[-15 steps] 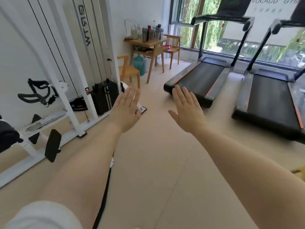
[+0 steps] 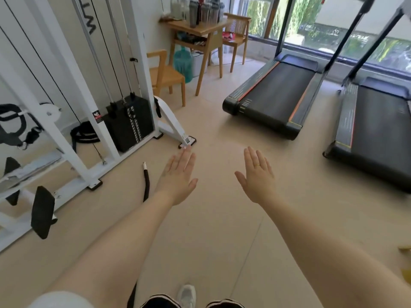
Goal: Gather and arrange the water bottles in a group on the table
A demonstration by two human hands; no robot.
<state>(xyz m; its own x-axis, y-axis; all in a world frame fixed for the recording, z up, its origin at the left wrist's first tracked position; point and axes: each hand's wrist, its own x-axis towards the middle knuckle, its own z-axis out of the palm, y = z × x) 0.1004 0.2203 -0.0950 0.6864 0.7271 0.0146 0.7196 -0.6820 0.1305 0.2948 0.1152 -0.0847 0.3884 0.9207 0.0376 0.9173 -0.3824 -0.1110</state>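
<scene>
The water bottles (image 2: 203,12) stand clustered on a small wooden surface (image 2: 200,26) at the far end of the room, against the wall and just left of the window. They are well apart from the person, who stands on the open floor with both arms stretched forward. The left hand (image 2: 178,176) has its fingers straight and together, holding nothing; the right hand (image 2: 258,176) is the same, flat and empty, with a ring on one finger. Neither grip is closed on anything.

From here the bottles look like tall, rigid shaker-style cylinders, mostly grey with dark lids and one red top. They will probably be stiff and smooth, light if empty and noticeably heavier if filled, which cannot be told at this range. Being tall and narrow, they would likely tip when nudged, so a hold around the mid-body seems safest.

An exact count is not possible, since they overlap and are cut by the top edge; roughly six or more can be made out. Beside the surface are two wooden chairs (image 2: 165,74), one on either side, and a teal water jug (image 2: 183,63) sits beneath it. Two treadmills (image 2: 278,96) lie to its right.
</scene>
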